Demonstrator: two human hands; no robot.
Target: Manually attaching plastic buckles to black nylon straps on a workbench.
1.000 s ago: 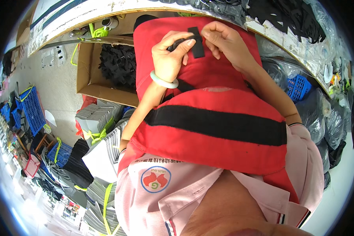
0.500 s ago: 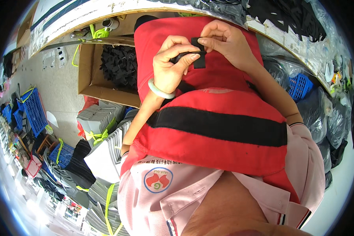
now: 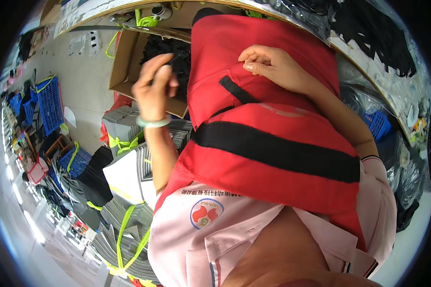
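My left hand (image 3: 153, 91), smeared by motion and with a pale bracelet at its wrist, is raised beside the cardboard box (image 3: 121, 67). Its fingers look spread, and I see nothing in them. Black strip pieces (image 3: 175, 55) fill part of the box behind that hand. Over the red apron (image 3: 263, 33) on my lap, my right hand (image 3: 275, 69) hovers with curled fingers, thumb against the index finger. No object shows in it. A short black strip (image 3: 237, 90) lies slantwise on the apron, below my right hand, not touched by either hand.
A worktable edge (image 3: 364, 60) curves along the top and right, with black material (image 3: 373, 33) on it. Grey stacked sheets (image 3: 124, 229) tied with yellow-green bands stand at my left. Blue baskets (image 3: 50, 105) are farther left; plastic bags (image 3: 412, 153) sit at the right.
My left hand has left the black pieces it held over my lap and swung left to the box. My right hand has let go of the black strip and lowered slightly.
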